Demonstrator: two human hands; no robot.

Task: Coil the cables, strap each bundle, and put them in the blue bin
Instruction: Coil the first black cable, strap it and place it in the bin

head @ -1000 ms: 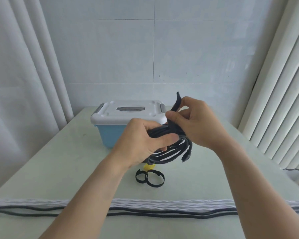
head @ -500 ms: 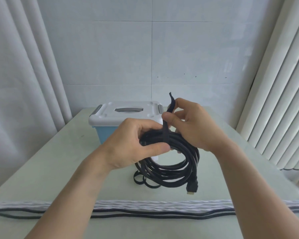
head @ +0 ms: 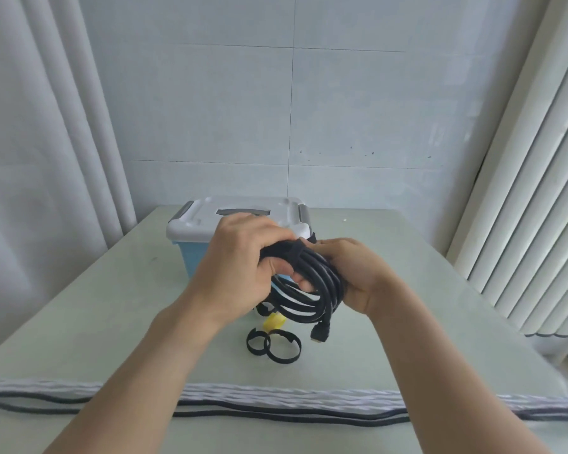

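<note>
A coiled black cable (head: 312, 296) hangs in the air above the table, its plug (head: 320, 332) dangling at the bottom. A black strap (head: 297, 253) is wrapped across the top of the coil. My left hand (head: 243, 273) grips the coil's left side, fingers curled round the strands. My right hand (head: 351, 273) grips the right side of the coil next to the strap. Behind the hands stands the blue bin (head: 191, 260) with its white lid (head: 204, 217) closed.
Two looped black straps (head: 273, 347) lie on the table below the coil, with a yellow strap (head: 274, 322) just behind them. White and black cables (head: 276, 401) stretch across the table's near edge. Curtains hang at left and right.
The strap's free end, held upright by my right hand before, now lies wrapped down over the coil. Both hands have dropped slightly and close round the bundle.
</note>
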